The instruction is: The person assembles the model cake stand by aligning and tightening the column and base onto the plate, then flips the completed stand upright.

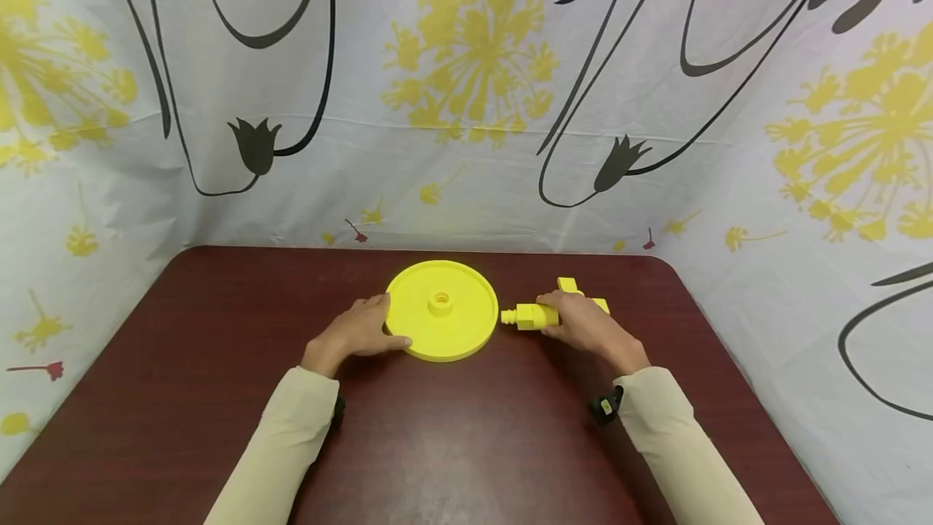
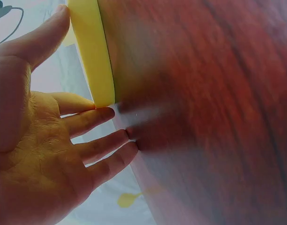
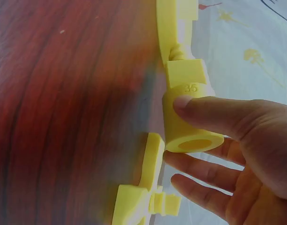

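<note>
A round yellow disc with a raised rim and a threaded hole in its central hub lies flat on the table. My left hand holds its left edge, thumb on the near rim and fingers along the side; some fingertips touch the tabletop. In my right hand is a yellow cylinder marked 35, gripped between thumb and fingers. Its threaded end points left at the disc, with a small gap between. Another blocky yellow piece with a short stub lies beside the right hand, partly hidden in the head view.
The dark red-brown table has rounded far corners. A white cloth printed with yellow and grey flowers hangs behind it and along both sides. A black wrist device sits at the right sleeve.
</note>
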Demonstrator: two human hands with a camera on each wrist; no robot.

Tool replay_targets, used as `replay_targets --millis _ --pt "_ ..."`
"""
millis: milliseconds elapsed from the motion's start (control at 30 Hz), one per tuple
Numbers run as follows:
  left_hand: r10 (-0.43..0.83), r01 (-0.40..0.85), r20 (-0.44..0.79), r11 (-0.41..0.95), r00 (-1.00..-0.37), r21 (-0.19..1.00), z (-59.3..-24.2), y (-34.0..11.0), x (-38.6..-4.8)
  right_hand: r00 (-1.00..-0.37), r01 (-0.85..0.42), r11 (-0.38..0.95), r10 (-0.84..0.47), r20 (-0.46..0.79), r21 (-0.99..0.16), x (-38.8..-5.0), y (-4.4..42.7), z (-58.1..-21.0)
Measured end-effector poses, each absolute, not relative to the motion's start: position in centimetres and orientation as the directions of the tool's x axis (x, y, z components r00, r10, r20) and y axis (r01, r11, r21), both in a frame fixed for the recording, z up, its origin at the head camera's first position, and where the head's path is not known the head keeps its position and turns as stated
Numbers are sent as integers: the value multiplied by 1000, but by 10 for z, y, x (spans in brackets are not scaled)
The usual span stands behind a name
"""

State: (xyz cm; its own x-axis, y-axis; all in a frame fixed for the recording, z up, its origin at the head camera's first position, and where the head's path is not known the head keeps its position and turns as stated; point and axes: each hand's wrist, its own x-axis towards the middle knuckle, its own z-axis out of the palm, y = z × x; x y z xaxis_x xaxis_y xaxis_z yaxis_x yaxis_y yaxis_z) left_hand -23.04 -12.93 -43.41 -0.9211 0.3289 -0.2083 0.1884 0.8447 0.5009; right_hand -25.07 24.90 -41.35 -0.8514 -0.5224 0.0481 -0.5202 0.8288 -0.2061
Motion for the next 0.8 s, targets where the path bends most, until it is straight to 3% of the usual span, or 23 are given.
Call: replay_targets --millis 333,800 --pt "306 173 -222 866 -926 470 -434 -128 -230 -873 -483 809 -477 106 -337 -256 221 -403" --pt "309 163 -265 874 -913 457 -431 -126 -232 -856 -508 785 -504 111 -355 -268 171 -392"
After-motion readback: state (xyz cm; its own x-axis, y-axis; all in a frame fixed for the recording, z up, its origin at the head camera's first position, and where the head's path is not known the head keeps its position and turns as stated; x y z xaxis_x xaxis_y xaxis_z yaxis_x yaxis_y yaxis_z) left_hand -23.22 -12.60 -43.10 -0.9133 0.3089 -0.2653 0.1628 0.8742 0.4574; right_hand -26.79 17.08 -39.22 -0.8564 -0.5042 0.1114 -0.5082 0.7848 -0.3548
